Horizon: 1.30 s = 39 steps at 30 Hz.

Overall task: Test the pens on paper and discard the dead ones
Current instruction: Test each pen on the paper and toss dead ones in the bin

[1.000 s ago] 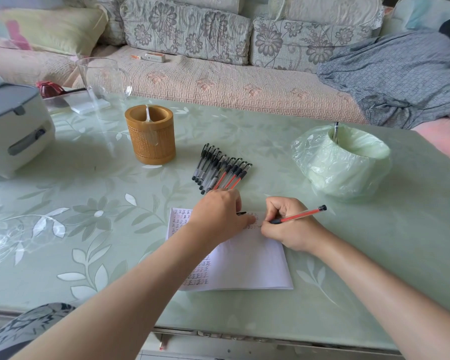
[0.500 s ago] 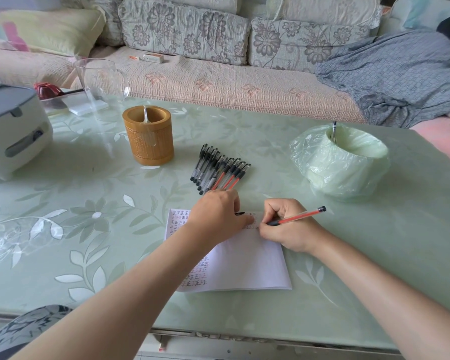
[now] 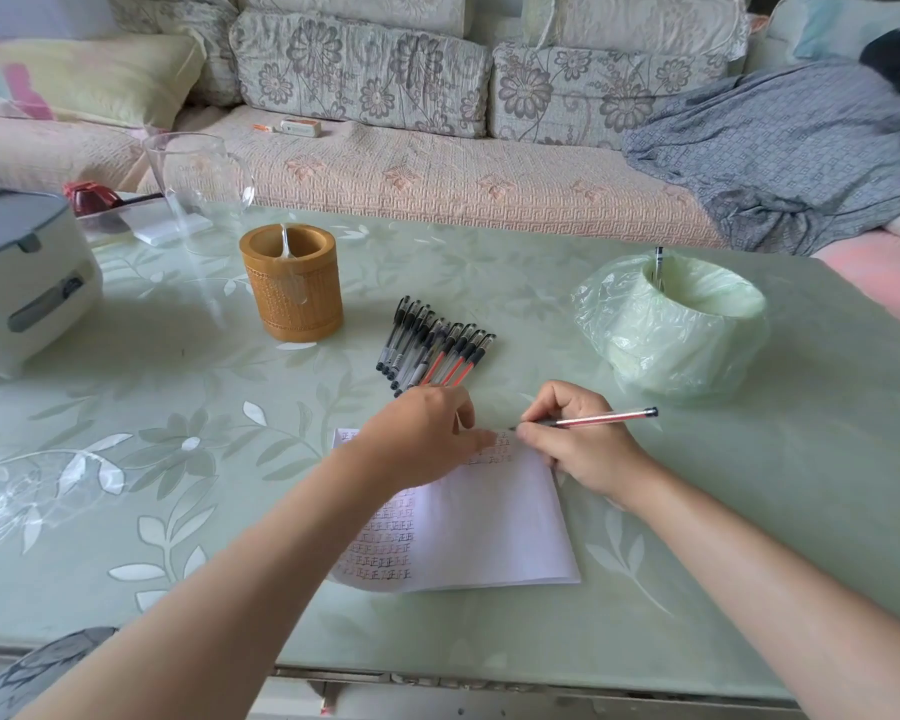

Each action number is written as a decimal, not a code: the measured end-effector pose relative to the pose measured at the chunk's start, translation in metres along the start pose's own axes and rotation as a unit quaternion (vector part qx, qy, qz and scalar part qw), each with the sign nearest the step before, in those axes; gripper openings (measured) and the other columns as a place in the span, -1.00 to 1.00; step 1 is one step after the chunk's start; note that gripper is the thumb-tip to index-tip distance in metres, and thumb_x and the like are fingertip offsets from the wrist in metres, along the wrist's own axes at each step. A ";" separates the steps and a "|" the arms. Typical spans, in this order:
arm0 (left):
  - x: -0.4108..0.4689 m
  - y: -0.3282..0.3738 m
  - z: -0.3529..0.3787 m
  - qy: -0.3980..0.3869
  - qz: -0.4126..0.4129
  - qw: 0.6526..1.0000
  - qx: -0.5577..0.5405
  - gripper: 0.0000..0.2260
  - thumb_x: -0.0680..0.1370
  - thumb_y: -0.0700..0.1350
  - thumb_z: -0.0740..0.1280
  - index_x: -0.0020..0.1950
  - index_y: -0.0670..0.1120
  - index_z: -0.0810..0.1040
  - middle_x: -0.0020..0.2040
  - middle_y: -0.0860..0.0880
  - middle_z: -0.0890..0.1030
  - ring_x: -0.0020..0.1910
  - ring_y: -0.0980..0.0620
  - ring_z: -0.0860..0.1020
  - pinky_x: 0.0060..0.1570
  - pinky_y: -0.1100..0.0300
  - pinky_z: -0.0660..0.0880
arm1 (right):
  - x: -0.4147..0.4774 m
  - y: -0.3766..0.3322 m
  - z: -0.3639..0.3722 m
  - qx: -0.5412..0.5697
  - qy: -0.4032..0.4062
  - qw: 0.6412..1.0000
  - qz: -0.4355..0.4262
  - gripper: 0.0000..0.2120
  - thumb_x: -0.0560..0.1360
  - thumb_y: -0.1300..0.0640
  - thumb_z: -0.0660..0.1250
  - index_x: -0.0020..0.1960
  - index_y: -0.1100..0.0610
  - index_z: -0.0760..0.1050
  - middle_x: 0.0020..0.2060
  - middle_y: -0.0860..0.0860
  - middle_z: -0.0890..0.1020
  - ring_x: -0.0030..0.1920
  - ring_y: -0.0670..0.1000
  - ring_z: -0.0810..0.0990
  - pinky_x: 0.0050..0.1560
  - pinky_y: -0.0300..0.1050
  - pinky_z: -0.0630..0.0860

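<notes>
My right hand (image 3: pixel 583 449) grips a red pen (image 3: pixel 604 419) with its dark tip at the top edge of the white paper (image 3: pixel 489 522), which carries rows of written marks. Lying curled on the top left of the paper is my left hand (image 3: pixel 417 439), its fingertips close to the pen tip; what it holds is hidden. A row of several capped pens (image 3: pixel 437 350), black and red, lies on the table just beyond my left hand. The small bin lined with a green bag (image 3: pixel 723 304) stands at the right, one pen (image 3: pixel 659 265) sticking up in it.
A bamboo pen holder (image 3: pixel 292 283) stands left of the pen row. A glass jug (image 3: pixel 198 184) and a white appliance (image 3: pixel 22 283) sit at the far left. A sofa with cushions and a grey cloth (image 3: pixel 780 148) runs behind the glass-topped table (image 3: pixel 178 459).
The right hand and red pen have shifted slightly along the paper's top edge. A small black piece seen at my left fingertips earlier no longer shows.
</notes>
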<state>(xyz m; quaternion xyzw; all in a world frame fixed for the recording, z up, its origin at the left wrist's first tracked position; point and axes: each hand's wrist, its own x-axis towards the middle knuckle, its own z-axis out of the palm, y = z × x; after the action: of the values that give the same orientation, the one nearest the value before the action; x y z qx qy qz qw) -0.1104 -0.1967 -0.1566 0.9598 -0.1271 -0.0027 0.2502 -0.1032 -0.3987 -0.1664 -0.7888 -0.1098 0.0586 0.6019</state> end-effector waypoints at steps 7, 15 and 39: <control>-0.006 -0.010 -0.022 -0.053 0.059 0.997 0.020 -0.76 0.44 0.07 0.47 0.05 0.05 0.59 -0.09 0.12 0.55 -0.19 0.19 0.49 -0.15 0.28 0.48 | 0.003 -0.010 -0.003 -0.038 -0.013 0.999 -0.014 -0.72 0.54 0.36 0.30 0.00 0.02 0.66 -0.41 -0.05 0.58 -0.47 -0.03 0.47 -0.46 -0.22 0.37; -0.004 -0.011 -0.025 -0.007 0.072 0.997 0.022 -0.90 0.57 -0.02 0.32 0.02 0.10 0.63 -0.13 0.19 0.53 -0.20 0.21 0.48 -0.16 0.25 0.44 | 0.005 -0.035 -0.002 0.077 -0.056 0.995 0.034 -0.59 0.66 0.38 0.04 0.43 0.10 0.38 0.06 0.15 0.63 -0.32 0.09 0.63 -0.51 -0.17 0.46; -0.004 -0.013 -0.034 0.000 0.023 0.999 -0.046 -0.88 0.59 -0.04 0.28 -0.01 0.07 0.63 -0.20 0.15 0.61 -0.27 0.17 0.53 -0.27 0.29 0.41 | 0.012 -0.035 0.011 -0.340 -0.040 0.938 -0.061 -0.83 0.49 0.07 0.37 0.04 -0.15 0.62 -0.08 -0.20 0.69 -0.05 -0.14 0.63 0.08 -0.11 0.54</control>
<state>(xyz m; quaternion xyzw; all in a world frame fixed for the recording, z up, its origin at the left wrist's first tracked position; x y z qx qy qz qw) -0.1086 -0.1681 -0.1332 0.9440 -0.1494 -0.0030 0.2941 -0.0979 -0.3773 -0.1353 -0.9352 -0.1950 0.0121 0.2953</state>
